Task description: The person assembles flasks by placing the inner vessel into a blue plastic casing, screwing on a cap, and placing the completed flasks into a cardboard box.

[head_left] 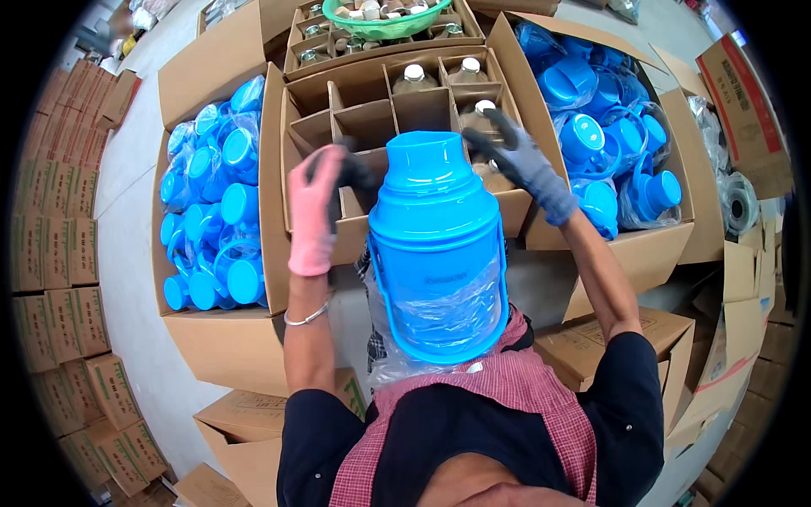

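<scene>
A blue plastic flask shell (pixel 438 245) stands upright against my body with its wide mouth up, a thin plastic bag around its lower part and its handle hanging down. Neither hand holds it. My left hand (pixel 319 211), in a pink glove with a dark palm, is raised just left of the shell's mouth, and its curled fingertips are partly hidden behind the shell. My right hand (pixel 517 160), in a grey glove, hovers with fingers spread over a silvery glass liner (pixel 490 171) in the divided carton (pixel 372 118) behind the shell.
The divided carton holds a few more glass liners (pixel 414 78) at its back. An open carton of blue shells (pixel 215 203) stands on the left and another (pixel 608 127) on the right. A green basket (pixel 384 19) rests on a farther carton. Stacked boxes (pixel 59 253) line the left wall.
</scene>
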A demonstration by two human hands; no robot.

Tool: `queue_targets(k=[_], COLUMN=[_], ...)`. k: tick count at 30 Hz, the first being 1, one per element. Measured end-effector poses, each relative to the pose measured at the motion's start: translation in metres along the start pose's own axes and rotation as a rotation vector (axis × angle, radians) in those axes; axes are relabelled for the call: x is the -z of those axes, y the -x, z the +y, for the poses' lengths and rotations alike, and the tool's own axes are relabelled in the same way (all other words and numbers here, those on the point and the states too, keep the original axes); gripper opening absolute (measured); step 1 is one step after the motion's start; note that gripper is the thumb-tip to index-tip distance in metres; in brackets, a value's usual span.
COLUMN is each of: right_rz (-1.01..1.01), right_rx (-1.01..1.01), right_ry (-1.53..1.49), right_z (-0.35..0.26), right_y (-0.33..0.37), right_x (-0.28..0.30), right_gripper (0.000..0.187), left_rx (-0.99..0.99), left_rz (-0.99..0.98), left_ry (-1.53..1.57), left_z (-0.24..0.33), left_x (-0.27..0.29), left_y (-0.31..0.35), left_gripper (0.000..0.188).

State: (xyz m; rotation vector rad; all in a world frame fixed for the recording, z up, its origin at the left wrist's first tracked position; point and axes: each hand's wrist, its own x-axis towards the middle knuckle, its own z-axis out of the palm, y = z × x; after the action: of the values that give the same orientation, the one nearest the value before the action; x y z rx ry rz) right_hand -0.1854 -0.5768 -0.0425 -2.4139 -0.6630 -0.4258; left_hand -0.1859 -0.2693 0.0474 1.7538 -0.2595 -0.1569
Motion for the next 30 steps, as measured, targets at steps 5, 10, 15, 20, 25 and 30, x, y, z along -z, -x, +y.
queue_targets(k=[5, 10, 15, 20, 25, 30], right_rz=[0.083, -0.079, -0.278, -0.132, -0.316, -0.176], right_rx=[-0.089, -0.434, -0.366, -0.372, -0.545, -0.426], right_ry=[-0.505, -0.584, -0.453, -0.67, -0.518, -0.908], right_z=[-0.11, -0.045, -0.016, -0.123, -0.05, -0.064], right_y=[-0.052, -0.035, -0.018, -0.055, -0.034, -0.036], right_x=[-0.001, 0.0, 0.008, 0.012, 0.037, 0.02], right_gripper=[0.061, 0.071, 0.063, 0.057, 0.056, 0.063], left_rx=[-0.025, -0.003, 0.142, -0.249, -0.18, -0.029], left_rz=[0.061, 0.065, -0.084, -0.073, -0.068, 0.018], left_ry=[0.009, 0.022, 0.428, -0.28, 0.296, 0.033], left_z=[-0.011, -0.033, -0.028, -0.053, -0.042, -0.02], left_x=[-0.013, 0.01, 0.023, 0.0, 0.038, 0.007], left_y=[0.002, -0.005, -0.002, 0.005, -0.006, 0.001], left_gripper=[0.043, 0.045, 0.045, 0.043, 0.043, 0.052])
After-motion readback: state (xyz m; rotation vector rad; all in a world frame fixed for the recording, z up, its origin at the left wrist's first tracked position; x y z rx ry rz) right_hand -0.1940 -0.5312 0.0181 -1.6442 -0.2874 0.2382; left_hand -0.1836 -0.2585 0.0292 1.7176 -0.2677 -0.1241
